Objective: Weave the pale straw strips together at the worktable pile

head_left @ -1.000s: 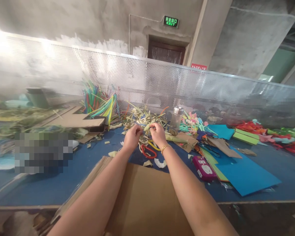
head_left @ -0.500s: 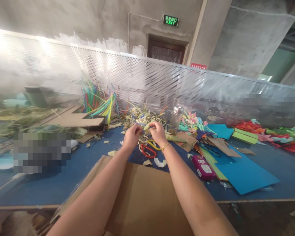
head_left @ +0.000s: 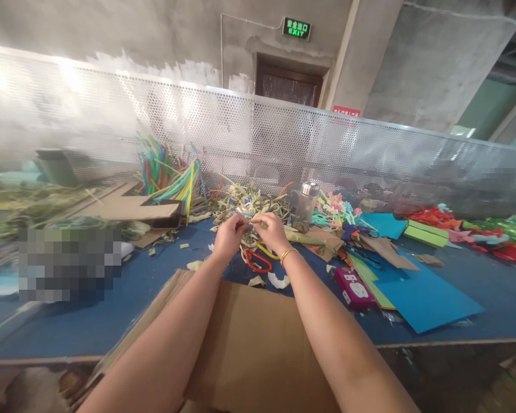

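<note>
My left hand [head_left: 230,234] is closed in a pinch in the middle of the head view, beside a heap of pale, dry-looking leaf strips [head_left: 251,201]. My right hand [head_left: 272,230], with a gold chain bracelet [head_left: 286,253] at the wrist, pinches close to it, the fingertips nearly touching. What lies between the fingers is too small and blurred to make out. Bits of blue show in the heap just behind. Below the hands, a red loop [head_left: 258,263] and a yellow bent stem [head_left: 266,250] rest on the blue table. The brown cardboard [head_left: 258,344] lies under my forearms.
Coloured pipe cleaners [head_left: 159,172] stand at the back left near cut cardboard [head_left: 124,206]. A clear bottle [head_left: 306,206] stands behind my right hand. Rightward lie a purple packet [head_left: 353,288], blue sheets [head_left: 430,298] and colourful scraps [head_left: 434,223]. A perforated metal screen [head_left: 223,126] closes the back.
My hands have drawn slightly closer, so the fingertips nearly meet. A pale leaf piece seen by my right fingers earlier is no longer visible there. The view has shifted slightly.
</note>
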`<action>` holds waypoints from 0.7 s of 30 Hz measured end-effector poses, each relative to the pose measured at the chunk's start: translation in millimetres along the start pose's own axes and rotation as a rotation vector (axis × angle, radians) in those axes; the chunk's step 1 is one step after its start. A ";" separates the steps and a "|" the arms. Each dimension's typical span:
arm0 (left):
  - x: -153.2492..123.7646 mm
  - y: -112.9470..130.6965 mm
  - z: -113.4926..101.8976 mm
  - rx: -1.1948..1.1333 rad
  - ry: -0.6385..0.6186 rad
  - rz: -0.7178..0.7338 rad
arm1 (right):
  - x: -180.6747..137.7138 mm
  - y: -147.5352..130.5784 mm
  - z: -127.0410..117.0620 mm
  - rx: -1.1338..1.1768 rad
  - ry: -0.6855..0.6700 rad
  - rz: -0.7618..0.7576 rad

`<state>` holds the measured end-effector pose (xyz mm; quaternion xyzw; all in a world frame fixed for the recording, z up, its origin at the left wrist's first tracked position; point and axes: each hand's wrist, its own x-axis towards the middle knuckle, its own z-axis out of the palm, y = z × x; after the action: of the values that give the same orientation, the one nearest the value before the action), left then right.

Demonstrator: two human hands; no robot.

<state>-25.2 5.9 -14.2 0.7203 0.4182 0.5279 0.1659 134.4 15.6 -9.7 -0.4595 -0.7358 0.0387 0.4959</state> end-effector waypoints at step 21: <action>2.0 -3.5 -1.0 -0.021 0.105 -0.034 | 1.3 2.4 -7.4 -0.072 0.004 0.131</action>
<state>-27.4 9.3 -15.0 0.6827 0.4329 0.5663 0.1605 141.4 14.9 -6.3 -0.5243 -0.7040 0.0436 0.4771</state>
